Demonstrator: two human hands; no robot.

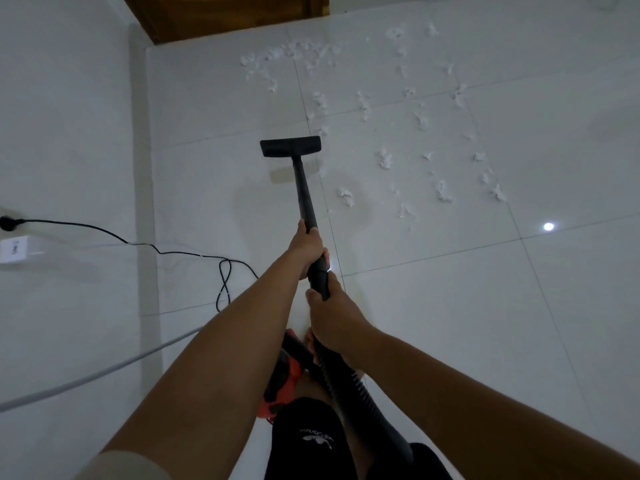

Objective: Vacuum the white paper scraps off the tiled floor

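**Head view: the nozzle is at the edge of the mess, and most of the pickup is left**

Both hands are closed around the black vacuum tube. The left hand grips it higher up. The right hand holds the lower end, where the ribbed hose joins and runs back to the red vacuum body at 6 o'clock, by the person's legs. The flat black nozzle sits on the tiled floor, straight ahead at 12 o'clock.

The white paper scraps lie in a broad scatter that fans out from the nozzle between 12 and 4 o'clock. A dense band crosses the far tiles near the brown door, with loose columns running down the right side. One clump lies near the tube at about 5 o'clock from the nozzle. A few bits sit just beyond the nozzle's right corner, at 1 o'clock.

By this picture the job is at an early stage, since dozens of scraps remain. No scraps show on the tiles from 6 to 11 o'clock of the nozzle. The light is dim and the paper is white on white, so small bits there may simply not be visible. What is left is the whole right-hand spread and the far band.

The power cord trails off toward 9 o'clock, to a plug on the left wall.
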